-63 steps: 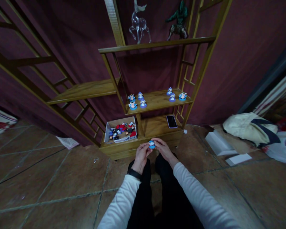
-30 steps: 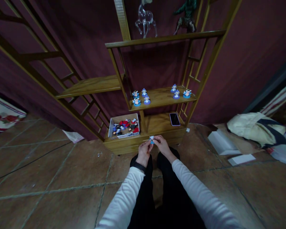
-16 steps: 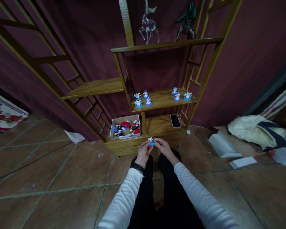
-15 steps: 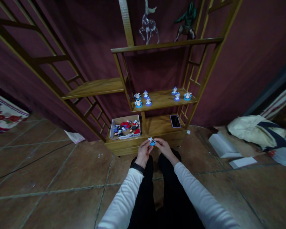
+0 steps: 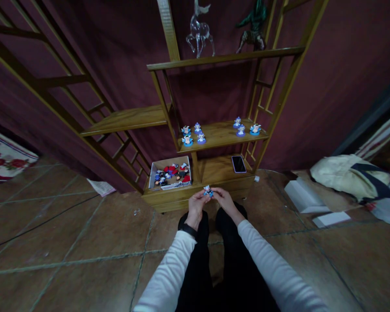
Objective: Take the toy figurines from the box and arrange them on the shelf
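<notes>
**Small toy [image 5: 208, 191] held at the fingertips of both hands, in front of a wooden shelf unit [image 5: 169, 201]**

The toy, whitish with dark markings on a blue base, is held upright or nearly so, in front of the unit's low base. The left hand [image 5: 196, 207], with a black band [image 5: 189, 229] at its wrist, grips the toy from the left, thumb and fingers drawn in close. The right hand [image 5: 225, 200] meets it from the other side, fingertips closed in on the base.

Beyond, to the left, an open box [image 5: 177, 185] of jumbled toys rests on the lower board [image 5: 211, 171]; a phone [image 5: 238, 164], screen dark, lies on the same board to the right. The middle shelf [image 5: 217, 133] bears two clusters of toys on blue or purple bases: four at the left end [image 5: 187, 140], three at the right [image 5: 241, 130].

On the upper shelf [image 5: 227, 60] stand a clear deer [image 5: 199, 34] and a dark green statue [image 5: 254, 25]. A cream bag [image 5: 336, 173] lies on the floor at right.
</notes>
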### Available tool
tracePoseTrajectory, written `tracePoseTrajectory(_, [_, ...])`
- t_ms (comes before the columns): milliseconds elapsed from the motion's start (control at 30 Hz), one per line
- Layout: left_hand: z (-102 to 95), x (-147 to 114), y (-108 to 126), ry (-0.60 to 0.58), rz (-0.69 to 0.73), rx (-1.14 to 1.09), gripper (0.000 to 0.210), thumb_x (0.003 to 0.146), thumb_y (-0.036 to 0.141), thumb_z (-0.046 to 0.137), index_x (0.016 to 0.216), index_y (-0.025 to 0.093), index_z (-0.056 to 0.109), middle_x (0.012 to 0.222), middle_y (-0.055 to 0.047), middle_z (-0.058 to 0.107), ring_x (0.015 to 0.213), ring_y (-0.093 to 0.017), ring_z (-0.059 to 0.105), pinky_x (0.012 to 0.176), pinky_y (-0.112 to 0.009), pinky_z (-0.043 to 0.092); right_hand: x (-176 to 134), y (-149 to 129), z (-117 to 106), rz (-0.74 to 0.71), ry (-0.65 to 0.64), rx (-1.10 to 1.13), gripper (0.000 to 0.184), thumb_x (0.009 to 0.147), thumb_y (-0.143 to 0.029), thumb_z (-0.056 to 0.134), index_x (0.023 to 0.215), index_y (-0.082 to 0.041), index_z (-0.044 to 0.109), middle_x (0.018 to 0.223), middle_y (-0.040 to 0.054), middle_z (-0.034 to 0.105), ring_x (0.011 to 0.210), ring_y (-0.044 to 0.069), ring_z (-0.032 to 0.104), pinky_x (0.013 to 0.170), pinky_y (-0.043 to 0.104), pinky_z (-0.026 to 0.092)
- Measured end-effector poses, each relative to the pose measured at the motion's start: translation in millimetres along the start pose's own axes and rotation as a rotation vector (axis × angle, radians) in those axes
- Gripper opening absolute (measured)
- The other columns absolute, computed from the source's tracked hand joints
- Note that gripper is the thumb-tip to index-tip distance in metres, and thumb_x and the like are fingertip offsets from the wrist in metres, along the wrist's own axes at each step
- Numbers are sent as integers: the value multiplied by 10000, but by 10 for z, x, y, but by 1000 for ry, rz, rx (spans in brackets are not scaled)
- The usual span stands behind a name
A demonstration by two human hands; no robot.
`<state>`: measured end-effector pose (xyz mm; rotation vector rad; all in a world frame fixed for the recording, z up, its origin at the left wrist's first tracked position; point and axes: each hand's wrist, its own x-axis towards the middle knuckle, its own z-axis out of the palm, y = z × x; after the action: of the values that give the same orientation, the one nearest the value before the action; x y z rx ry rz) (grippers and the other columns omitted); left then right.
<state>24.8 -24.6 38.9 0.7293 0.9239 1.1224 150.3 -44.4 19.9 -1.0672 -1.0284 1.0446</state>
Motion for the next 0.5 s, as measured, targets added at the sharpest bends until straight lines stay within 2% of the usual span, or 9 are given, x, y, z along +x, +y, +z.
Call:
tracePoseTrajectory(300, [19,-8,12,-16,15,18,390,505,162,802,872,119,677,712,-47,685,625,-110,618,685,-264,481,-2,-6,1,8,15,59,272,699,-344,617,933,-217,669,989,38,669,878,192,624,797,350,526])
tracePoseTrajectory(500, [57,-12,50,-74,75,129,473,487,167,801,937,135,657,772,-58,699,691,-134,627,727,-273,475,-22,-34,-4,-25,23,67,286,714,-339,610,973,-222,644,1007,40,664,908,191,621,800,338,523])
